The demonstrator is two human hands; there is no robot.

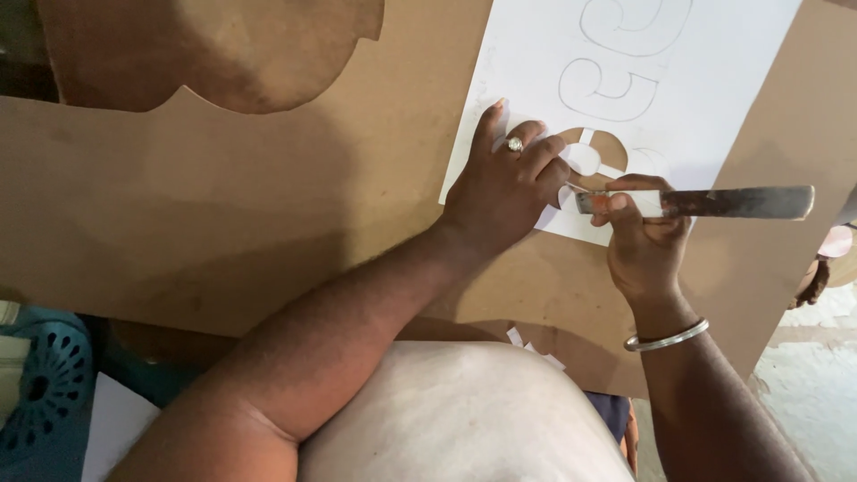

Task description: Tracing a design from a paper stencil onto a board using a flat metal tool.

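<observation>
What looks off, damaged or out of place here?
Nothing is really wrong. The white paper sheet lies askew on the brown board, with shapes cut out beside the left hand. The right hand holds a worn knife. Paper scraps lie at the board's near edge.

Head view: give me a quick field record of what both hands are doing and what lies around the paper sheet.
left hand: pressed flat on the white paper sheet, a ring on one finger
right hand: gripping a long flat metal blade, tip at the cut-out shape; bangle on the wrist
paper sheet: pencilled outlines at top, one shape partly cut open, brown board showing through
support: brown board
scraps: small white paper bits at the board's near edge
lower left: blue plastic stool
</observation>
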